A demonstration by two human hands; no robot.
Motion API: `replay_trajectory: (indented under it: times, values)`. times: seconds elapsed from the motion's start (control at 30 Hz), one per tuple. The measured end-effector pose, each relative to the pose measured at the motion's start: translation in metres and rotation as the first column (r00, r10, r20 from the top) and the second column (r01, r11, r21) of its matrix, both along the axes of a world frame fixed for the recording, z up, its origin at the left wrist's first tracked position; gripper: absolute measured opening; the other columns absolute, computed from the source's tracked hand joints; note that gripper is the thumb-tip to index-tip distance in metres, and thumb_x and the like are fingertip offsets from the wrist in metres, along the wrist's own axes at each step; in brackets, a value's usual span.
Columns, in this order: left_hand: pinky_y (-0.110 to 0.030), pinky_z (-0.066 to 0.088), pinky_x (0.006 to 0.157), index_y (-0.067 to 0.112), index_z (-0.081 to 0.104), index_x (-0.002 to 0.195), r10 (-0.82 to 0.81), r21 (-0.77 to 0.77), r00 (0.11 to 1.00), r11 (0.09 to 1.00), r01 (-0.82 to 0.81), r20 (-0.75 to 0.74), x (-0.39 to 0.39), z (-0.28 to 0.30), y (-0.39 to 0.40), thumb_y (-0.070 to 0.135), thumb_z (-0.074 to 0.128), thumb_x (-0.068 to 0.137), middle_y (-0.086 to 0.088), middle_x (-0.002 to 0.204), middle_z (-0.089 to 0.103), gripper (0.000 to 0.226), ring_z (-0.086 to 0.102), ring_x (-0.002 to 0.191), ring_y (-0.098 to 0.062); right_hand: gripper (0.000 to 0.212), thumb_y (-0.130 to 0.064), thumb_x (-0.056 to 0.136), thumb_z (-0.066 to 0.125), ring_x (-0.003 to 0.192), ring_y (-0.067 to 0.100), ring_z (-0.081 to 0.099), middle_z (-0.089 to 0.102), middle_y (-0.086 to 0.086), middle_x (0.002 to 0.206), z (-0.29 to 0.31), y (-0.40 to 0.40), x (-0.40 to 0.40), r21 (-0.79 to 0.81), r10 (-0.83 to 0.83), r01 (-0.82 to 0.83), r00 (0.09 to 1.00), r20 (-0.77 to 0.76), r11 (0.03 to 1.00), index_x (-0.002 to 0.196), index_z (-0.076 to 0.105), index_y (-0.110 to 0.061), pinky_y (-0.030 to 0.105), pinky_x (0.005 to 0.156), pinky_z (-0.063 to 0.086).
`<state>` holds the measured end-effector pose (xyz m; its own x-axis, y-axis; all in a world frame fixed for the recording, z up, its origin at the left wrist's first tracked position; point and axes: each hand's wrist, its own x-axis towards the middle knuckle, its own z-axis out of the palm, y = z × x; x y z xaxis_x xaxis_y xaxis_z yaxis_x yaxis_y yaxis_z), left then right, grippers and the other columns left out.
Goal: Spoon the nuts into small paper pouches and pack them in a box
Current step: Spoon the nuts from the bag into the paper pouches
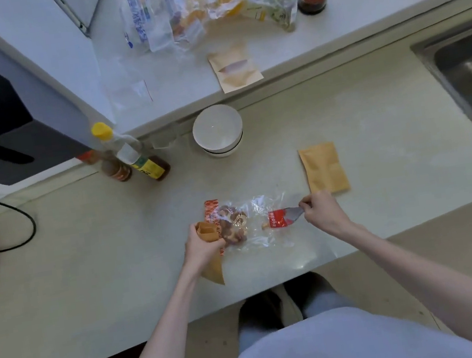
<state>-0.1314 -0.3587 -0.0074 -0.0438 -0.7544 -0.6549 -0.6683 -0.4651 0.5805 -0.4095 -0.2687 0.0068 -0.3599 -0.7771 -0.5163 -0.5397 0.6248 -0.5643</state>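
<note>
Countertop, pale and smooth, carrying the work. On it lies a clear plastic nut bag: thin, crinkly, likely slippery, best steadied at its edge. Nuts cluster at its left end; they look light, hard and apt to roll. A spare paper pouch lies flat beyond the right hand. The left hand grips a paper pouch near its open mouth; the paper appears soft and creasable. The right hand pinches the handle of a spoon, its bowl entering the bag.
</note>
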Motion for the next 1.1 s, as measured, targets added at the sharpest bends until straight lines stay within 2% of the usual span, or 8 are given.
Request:
replay_trajectory:
  times: [0.23,0.4,0.47,0.63,0.7,0.83,0.97,1.1]
  values:
    - [-0.038,0.054,0.09,0.014,0.053,0.118,0.201,0.099,0.978,0.976,-0.194,-0.064,-0.012,-0.019,0.001,0.009,0.077,0.072,-0.004,0.105,0.066,0.051,0.063,0.097,-0.023,0.028,-0.003,0.082,0.053,0.047,0.016,0.029,0.041,0.008,0.049,-0.018,-0.008,0.016,-0.024,0.12,-0.119,0.991,0.051,0.993,0.055,0.055,0.005,0.031,0.048,0.026]
    - [-0.041,0.053,0.082,0.014,0.058,0.106,0.399,0.167,0.902,0.912,-0.374,-0.163,-0.014,-0.025,0.005,-0.002,0.073,0.074,-0.011,0.094,0.066,0.038,0.061,0.081,-0.024,0.026,-0.005,0.081,0.055,0.036,0.007,0.038,0.048,0.0,0.043,-0.023,-0.014,0.027,-0.02,0.107,-0.105,0.989,0.104,0.994,0.058,0.065,0.003,0.021,0.039,0.03]
    - [-0.045,0.052,0.077,0.014,0.059,0.101,0.458,0.232,0.862,0.882,-0.41,-0.218,-0.014,-0.025,0.008,-0.005,0.07,0.073,-0.014,0.089,0.064,0.035,0.059,0.073,-0.025,0.023,-0.002,0.08,0.053,0.038,0.008,0.04,0.055,0.011,0.047,-0.027,-0.015,0.033,0.006,0.093,-0.095,0.989,0.118,0.995,0.064,0.065,0.01,0.027,0.041,0.035]
    - [-0.044,0.051,0.075,0.014,0.059,0.096,0.445,0.258,0.856,0.887,-0.382,-0.262,-0.011,-0.024,0.012,-0.008,0.065,0.076,-0.009,0.078,0.064,0.03,0.059,0.068,-0.025,0.023,-0.002,0.08,0.05,0.057,0.035,0.056,0.062,0.022,0.061,-0.036,-0.018,0.052,0.001,0.121,-0.122,0.984,0.129,0.992,0.065,0.063,0.011,0.037,0.054,0.045]
    - [-0.043,0.051,0.073,0.012,0.059,0.093,0.423,0.262,0.865,0.897,-0.357,-0.27,-0.01,-0.024,0.013,-0.007,0.064,0.076,-0.007,0.074,0.063,0.026,0.058,0.066,-0.024,0.023,-0.002,0.082,0.052,0.062,0.032,0.062,0.066,0.024,0.067,-0.037,-0.017,0.06,-0.006,0.141,-0.141,0.984,0.112,0.99,0.067,0.065,0.009,0.036,0.055,0.047]
    - [-0.04,0.053,0.069,0.012,0.06,0.091,0.395,0.267,0.869,0.908,-0.322,-0.298,-0.007,-0.026,0.013,-0.007,0.064,0.075,-0.006,0.072,0.062,0.024,0.059,0.063,-0.021,0.023,0.0,0.081,0.051,0.05,0.025,0.046,0.06,0.023,0.06,-0.038,-0.016,0.076,-0.021,0.18,-0.179,0.983,0.048,0.984,0.062,0.062,0.006,0.036,0.054,0.043]
    - [-0.045,0.054,0.073,0.015,0.062,0.081,0.367,0.273,0.872,0.919,-0.285,-0.325,-0.003,-0.03,0.013,-0.004,0.064,0.074,0.0,0.064,0.062,0.021,0.058,0.062,-0.02,0.028,0.005,0.078,0.049,0.043,0.015,0.035,0.045,0.005,0.047,-0.034,-0.02,0.094,-0.068,0.137,-0.135,0.99,0.036,0.989,0.052,0.053,-0.004,0.032,0.048,0.038]
    - [-0.048,0.054,0.078,0.014,0.061,0.089,0.387,0.291,0.854,0.91,-0.294,-0.348,0.001,-0.03,0.015,0.005,0.068,0.066,-0.004,0.073,0.063,0.025,0.06,0.07,-0.025,0.024,0.007,0.079,0.048,0.045,0.014,0.039,0.056,0.014,0.052,-0.037,-0.028,0.109,-0.05,0.062,-0.057,0.993,0.101,0.997,0.06,0.063,0.005,0.027,0.048,0.032]
